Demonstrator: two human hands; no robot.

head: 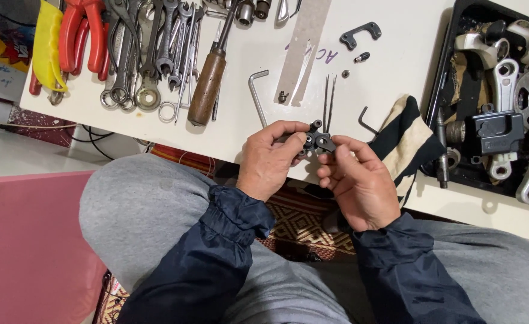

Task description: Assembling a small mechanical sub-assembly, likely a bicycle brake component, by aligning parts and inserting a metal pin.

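My left hand (268,161) and my right hand (355,183) meet over the front edge of a low white table (396,54). Together they pinch a small black metal bracket part (316,140) with round holes. The left thumb and fingers grip its left side, and the right fingertips hold a dark flat piece on its right side. A similar black bracket (360,33) lies farther back on the table, with a small screw (362,57) beside it. Thin tweezers (328,99) lie just behind the held part.
Several wrenches (156,54), red pliers (84,36) and a wooden-handled screwdriver (207,78) lie at the back left. Two hex keys (257,96) rest near my hands. A black tray (450,72) of metal parts stands right, a striped cloth (405,141) beside it.
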